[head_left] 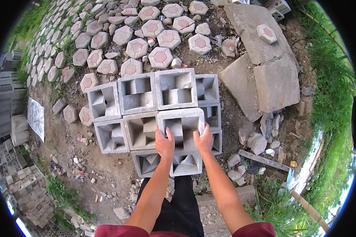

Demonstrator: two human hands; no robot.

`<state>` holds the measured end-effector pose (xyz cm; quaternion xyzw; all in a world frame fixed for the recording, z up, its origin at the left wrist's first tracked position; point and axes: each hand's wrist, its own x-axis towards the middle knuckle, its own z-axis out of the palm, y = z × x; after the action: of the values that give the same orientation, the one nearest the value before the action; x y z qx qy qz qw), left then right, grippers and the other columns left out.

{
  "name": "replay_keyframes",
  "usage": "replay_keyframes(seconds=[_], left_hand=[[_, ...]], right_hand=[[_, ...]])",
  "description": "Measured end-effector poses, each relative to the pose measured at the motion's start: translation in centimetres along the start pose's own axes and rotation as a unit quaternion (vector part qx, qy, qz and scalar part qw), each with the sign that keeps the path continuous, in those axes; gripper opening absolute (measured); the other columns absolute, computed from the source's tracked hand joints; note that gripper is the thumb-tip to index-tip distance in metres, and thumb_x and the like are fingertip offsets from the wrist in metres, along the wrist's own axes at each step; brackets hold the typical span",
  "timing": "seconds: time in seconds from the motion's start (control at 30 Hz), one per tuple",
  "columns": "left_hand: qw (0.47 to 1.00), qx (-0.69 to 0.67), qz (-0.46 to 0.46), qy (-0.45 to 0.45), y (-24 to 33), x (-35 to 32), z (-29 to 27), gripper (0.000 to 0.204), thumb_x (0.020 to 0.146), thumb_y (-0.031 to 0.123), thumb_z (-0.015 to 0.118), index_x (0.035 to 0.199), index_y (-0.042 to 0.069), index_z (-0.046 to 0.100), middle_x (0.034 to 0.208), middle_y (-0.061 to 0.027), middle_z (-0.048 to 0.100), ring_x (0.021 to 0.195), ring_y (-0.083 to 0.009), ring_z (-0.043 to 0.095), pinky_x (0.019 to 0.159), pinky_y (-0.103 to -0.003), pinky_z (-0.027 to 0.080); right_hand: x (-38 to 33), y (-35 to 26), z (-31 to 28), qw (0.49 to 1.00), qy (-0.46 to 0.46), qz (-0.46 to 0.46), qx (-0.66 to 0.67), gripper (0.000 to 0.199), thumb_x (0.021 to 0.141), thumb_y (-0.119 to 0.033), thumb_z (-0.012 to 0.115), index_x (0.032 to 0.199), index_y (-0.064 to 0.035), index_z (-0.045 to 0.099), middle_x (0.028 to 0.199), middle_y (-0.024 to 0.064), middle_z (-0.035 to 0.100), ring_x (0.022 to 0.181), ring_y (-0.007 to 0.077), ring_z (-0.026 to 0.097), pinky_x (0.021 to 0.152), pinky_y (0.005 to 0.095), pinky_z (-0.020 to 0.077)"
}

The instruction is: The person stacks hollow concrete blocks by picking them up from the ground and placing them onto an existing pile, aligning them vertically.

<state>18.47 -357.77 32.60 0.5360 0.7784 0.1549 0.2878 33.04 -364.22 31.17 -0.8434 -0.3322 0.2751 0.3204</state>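
Both my hands grip one grey hollow concrete block [182,123] at its near edge. My left hand [164,144] holds the block's left near corner, fingers hooked over the rim. My right hand [203,140] clasps its right near corner. This block sits on top of a stack of similar square hollow blocks [138,94], level with the ones beside it. Lower blocks [186,164] show just beneath my hands.
Hexagonal paving stones [160,57] cover the ground beyond the stack. Large broken concrete slabs [273,79] lie to the right, with rubble [257,144] below them. More stacked blocks [27,189] stand at the far left. Grass [332,91] borders the right side.
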Motion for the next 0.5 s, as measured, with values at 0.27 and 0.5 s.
replay_keyframes(seconds=[0.27, 0.5], left_hand=[[0.997, -0.043, -0.056, -0.019, -0.3, -0.3, -1.4, 0.045, 0.089, 0.040, 0.062, 0.125, 0.012, 0.061, 0.091, -0.0237, 0.069, 0.088, -0.0437, 0.066, 0.078, -0.049, 0.050], [0.995, -0.096, -0.016, 0.002, -3.0, -3.6, -6.5, 0.045, 0.089, 0.035, 0.064, 0.119, 0.001, 0.062, 0.088, -0.0256, 0.069, 0.086, -0.0431, 0.066, 0.077, -0.048, 0.051]], right_hand=[[-0.2, -0.8, -1.2, 0.996, -0.050, 0.029, 0.063, 0.048, 0.075, -0.018, 0.065, 0.116, 0.0062, 0.056, 0.098, 0.0305, 0.066, 0.098, 0.0459, 0.063, 0.085, 0.0469, 0.0503], [-2.7, -3.7, -4.9, 0.986, -0.128, -0.102, -0.013, 0.050, 0.071, -0.015, 0.066, 0.116, 0.0046, 0.059, 0.097, 0.0267, 0.068, 0.095, 0.0407, 0.066, 0.082, 0.0437, 0.0518]])
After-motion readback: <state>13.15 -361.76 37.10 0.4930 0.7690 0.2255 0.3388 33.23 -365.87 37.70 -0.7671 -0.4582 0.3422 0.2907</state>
